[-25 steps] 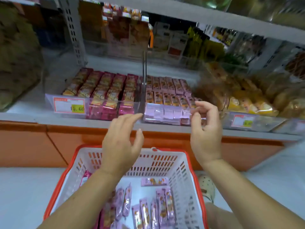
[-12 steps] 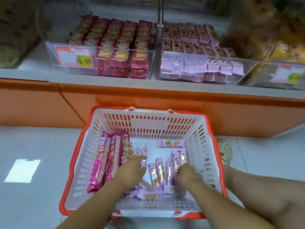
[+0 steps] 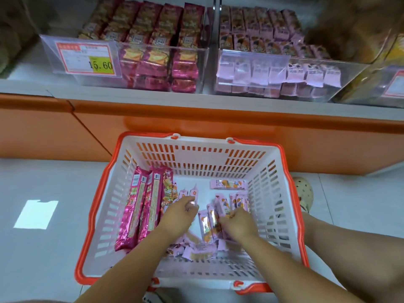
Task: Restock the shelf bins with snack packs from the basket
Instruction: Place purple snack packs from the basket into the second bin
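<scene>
My left hand (image 3: 178,216) and right hand (image 3: 237,223) are both down in the basket (image 3: 201,156). The left fingers are curled, pinching a small pink pack (image 3: 194,194) at their tips, and the right fingers are curled tight onto the pale pink snack packs (image 3: 205,226) standing just under them. Long magenta packs (image 3: 135,206) lie just left of my left fingers, and the clear shelf bin (image 3: 251,62) sits well beyond my fingertips.

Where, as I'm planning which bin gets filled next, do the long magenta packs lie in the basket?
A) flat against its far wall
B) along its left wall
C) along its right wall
B: the long magenta packs lie along the basket's left wall, left of the left hand among the small pink packs.
</scene>
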